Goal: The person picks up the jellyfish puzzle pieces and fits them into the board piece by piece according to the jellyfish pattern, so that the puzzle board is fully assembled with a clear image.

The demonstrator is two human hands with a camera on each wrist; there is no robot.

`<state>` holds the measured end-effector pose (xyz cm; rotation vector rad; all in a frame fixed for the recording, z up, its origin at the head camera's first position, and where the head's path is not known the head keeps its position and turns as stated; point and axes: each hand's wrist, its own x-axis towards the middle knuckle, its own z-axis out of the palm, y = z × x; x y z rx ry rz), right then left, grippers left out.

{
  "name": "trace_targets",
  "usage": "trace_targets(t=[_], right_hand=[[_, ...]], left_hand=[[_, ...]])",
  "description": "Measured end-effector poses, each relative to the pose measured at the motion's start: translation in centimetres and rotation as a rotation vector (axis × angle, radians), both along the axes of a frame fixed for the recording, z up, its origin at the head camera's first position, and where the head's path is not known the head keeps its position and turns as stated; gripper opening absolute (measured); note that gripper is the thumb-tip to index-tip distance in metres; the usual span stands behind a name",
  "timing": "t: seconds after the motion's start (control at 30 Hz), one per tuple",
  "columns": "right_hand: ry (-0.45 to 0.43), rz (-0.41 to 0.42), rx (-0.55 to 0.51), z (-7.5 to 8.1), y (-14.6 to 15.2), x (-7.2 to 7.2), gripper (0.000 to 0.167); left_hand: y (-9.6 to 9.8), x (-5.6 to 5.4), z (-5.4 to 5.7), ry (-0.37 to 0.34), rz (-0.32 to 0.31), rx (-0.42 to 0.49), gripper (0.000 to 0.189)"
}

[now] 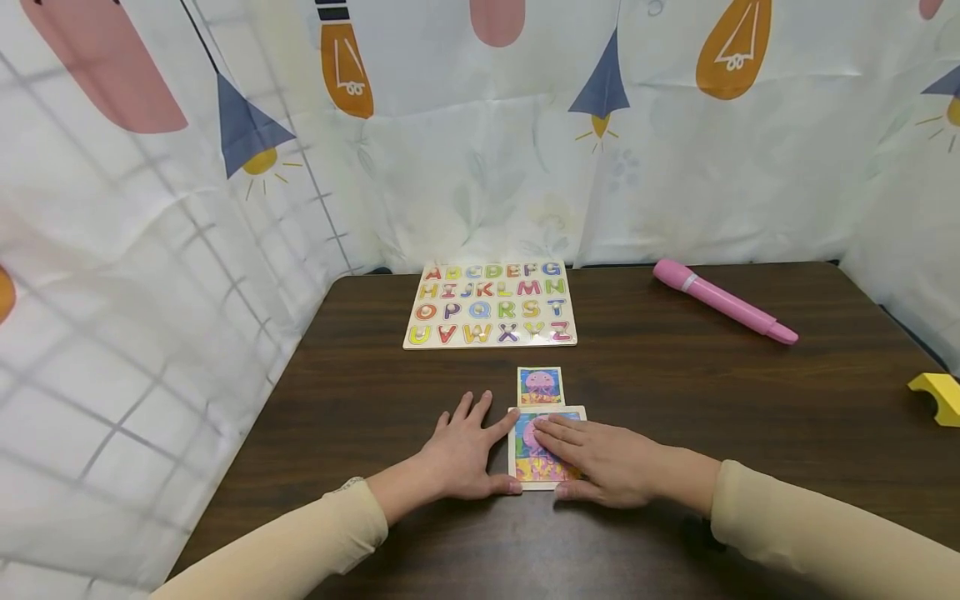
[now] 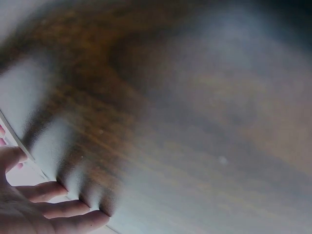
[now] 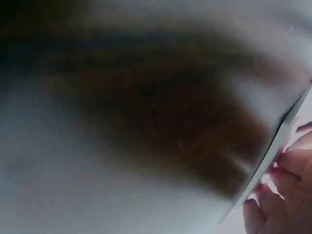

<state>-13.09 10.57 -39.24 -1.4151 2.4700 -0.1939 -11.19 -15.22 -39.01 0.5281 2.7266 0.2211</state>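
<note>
A small jigsaw puzzle with a pink jellyfish picture (image 1: 525, 468) lies flat in a pale frame on the dark table. Just beyond its far edge is a smaller matching picture card (image 1: 540, 386). My right hand (image 1: 622, 462) rests on the puzzle, fingers straight across its right half and hiding part of the picture. At the left edge, the thumb and forefinger of my left hand (image 1: 463, 454) touch the frame, with the other fingers spread on the table. The left wrist view shows that hand (image 2: 34, 209) beside the frame's edge; the right wrist view is blurred.
An alphabet board (image 1: 491, 306) with colourful letters lies at the back of the table (image 1: 360, 400). A pink pen-shaped object (image 1: 723, 302) is at the back right, and a yellow arched block (image 1: 939, 398) sits at the right edge. A patterned curtain (image 1: 480, 167) hangs behind.
</note>
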Motion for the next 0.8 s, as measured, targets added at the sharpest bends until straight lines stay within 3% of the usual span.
trace_targets(t=[0.27,0.4,0.8], right_hand=[[0.009,-0.006,0.097,1.0,-0.7,-0.1,0.081],[-0.028,-0.026,0.079,1.2,-0.2,-0.3,0.078],[-0.034,-0.032,0.064,1.4,1.2,0.0,0.078]], left_hand=[[0.0,0.1,-0.3,0.005,-0.003,-0.013,0.096],[0.0,0.1,-0.3,0.007,-0.003,-0.011,0.096],[0.0,-0.2,0.2,-0.024,0.016,0.034,0.095]])
